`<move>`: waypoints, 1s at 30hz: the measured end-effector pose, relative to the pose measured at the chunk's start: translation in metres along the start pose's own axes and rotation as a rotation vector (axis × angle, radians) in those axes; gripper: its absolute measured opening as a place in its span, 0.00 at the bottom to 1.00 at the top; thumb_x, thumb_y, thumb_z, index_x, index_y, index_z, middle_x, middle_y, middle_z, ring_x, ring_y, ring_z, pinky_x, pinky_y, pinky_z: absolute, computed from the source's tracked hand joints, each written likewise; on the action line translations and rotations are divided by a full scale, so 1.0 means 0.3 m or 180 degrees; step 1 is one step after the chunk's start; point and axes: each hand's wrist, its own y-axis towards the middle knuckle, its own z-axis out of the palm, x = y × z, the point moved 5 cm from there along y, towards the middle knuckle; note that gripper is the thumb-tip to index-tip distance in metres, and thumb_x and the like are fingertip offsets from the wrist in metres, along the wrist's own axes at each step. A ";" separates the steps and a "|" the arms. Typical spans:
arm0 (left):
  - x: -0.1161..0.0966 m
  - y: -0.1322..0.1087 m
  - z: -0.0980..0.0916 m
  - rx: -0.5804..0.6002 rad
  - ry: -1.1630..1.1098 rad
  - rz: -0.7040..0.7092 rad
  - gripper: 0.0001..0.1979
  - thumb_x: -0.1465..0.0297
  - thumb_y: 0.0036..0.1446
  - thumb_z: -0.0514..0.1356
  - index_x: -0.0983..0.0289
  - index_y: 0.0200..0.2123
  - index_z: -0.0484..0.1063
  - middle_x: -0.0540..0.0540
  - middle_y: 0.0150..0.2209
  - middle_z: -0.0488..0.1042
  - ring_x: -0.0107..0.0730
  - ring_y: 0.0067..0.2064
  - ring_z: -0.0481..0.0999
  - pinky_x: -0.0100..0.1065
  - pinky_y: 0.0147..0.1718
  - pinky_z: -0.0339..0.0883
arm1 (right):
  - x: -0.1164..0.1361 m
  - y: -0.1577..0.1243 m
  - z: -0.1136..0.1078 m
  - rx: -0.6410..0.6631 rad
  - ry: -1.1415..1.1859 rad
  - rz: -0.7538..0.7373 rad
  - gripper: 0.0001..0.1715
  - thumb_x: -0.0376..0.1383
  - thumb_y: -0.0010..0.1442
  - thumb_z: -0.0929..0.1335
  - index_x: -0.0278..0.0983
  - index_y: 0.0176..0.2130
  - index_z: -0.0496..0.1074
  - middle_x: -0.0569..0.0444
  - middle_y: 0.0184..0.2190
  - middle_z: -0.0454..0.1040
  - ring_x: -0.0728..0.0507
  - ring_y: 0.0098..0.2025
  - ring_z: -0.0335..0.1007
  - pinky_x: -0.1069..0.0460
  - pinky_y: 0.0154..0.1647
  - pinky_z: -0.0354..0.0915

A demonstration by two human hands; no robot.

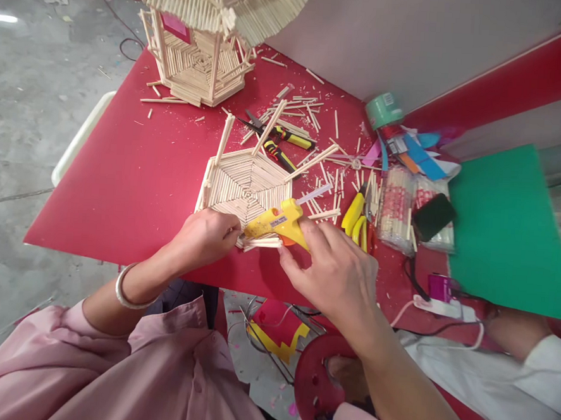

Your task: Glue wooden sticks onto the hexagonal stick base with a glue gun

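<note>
In the head view, the stick platform (244, 181) sits by the bench's (115, 181) near edge, probably light and stiff, its posts (269, 128) fragile; best held by the rim (201, 186). Right fingers (313, 235) wrap the glue gun (280, 221); left fingers (232, 226) curl together, anything pinched hidden.

On my remote feed I observe a green board (512, 230) at right, a white power strip (447, 308) near it, and a red stool (309, 371) lower down.
</note>
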 end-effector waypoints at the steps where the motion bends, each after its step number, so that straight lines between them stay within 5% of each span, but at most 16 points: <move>1: 0.000 0.000 0.000 0.0000 -0.0005 -0.0006 0.12 0.72 0.57 0.53 0.64 0.26 0.74 0.52 0.23 0.73 0.27 0.24 0.62 0.32 0.26 0.50 | 0.001 0.000 0.000 -0.0011 -0.0001 -0.0011 0.20 0.42 0.63 0.68 0.32 0.50 0.73 0.49 0.35 0.77 0.46 0.33 0.71 0.52 0.29 0.60; 30: -0.003 0.001 -0.001 -0.0009 0.0053 0.0026 0.12 0.72 0.56 0.52 0.64 0.25 0.74 0.52 0.22 0.71 0.27 0.23 0.59 0.33 0.25 0.49 | -0.012 -0.016 0.001 0.0004 -0.0109 -0.0014 0.22 0.44 0.63 0.68 0.32 0.51 0.73 0.51 0.34 0.77 0.46 0.32 0.70 0.52 0.30 0.60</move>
